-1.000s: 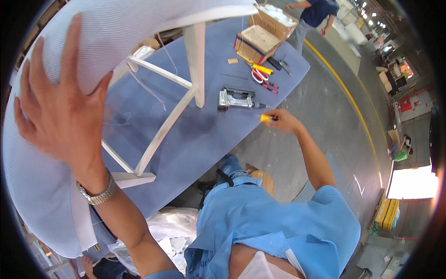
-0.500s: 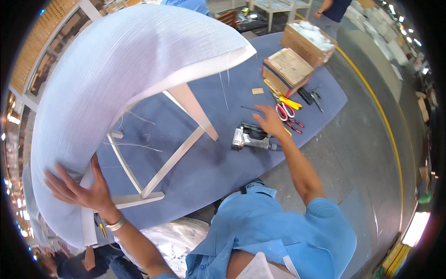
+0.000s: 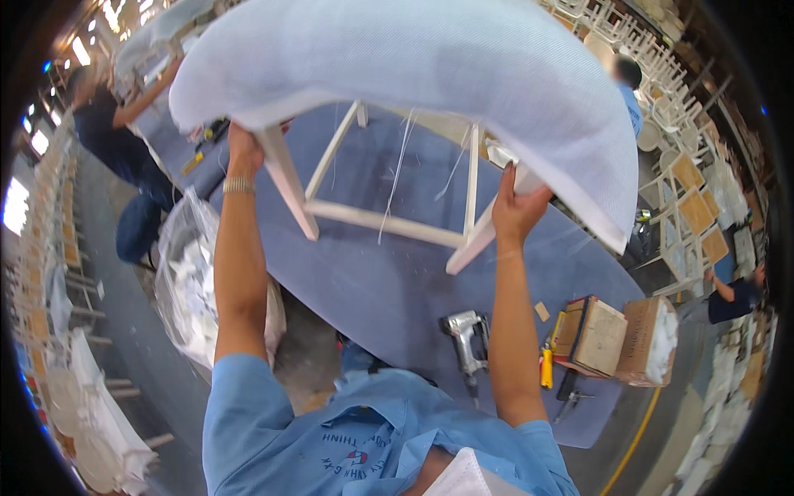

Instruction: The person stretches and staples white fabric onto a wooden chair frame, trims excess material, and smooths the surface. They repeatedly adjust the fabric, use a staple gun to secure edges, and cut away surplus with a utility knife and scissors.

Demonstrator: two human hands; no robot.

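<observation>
A chair [image 3: 397,58] with pale fabric over its broad curved upper part is in front of me, its whitish wooden legs and stretchers [image 3: 385,221] showing below the fabric. Loose threads [image 3: 401,161] dangle from the fabric's underside. My left hand [image 3: 246,149] is closed round the top of the left front leg [image 3: 285,182], just under the fabric edge; some fingers are hidden behind the wood. On the other side, my right hand [image 3: 519,207] grips the right front leg [image 3: 473,252], thumb pointing up. A silver pneumatic staple gun [image 3: 467,339] lies on the blue-grey table left of my right forearm.
Right of my forearm are a yellow-handled tool [image 3: 547,364], a worn box [image 3: 591,335] and a carton [image 3: 647,341] of white stuffing. A plastic bag of scraps [image 3: 190,281] stands left of the table [image 3: 364,289]. Co-workers [image 3: 120,136] and stacked chair frames [image 3: 686,186] surround the area.
My right hand has left the tools and now holds a chair leg. The left hand has gone from the fabric to the other leg. The chair has turned, and my view has swung round.
</observation>
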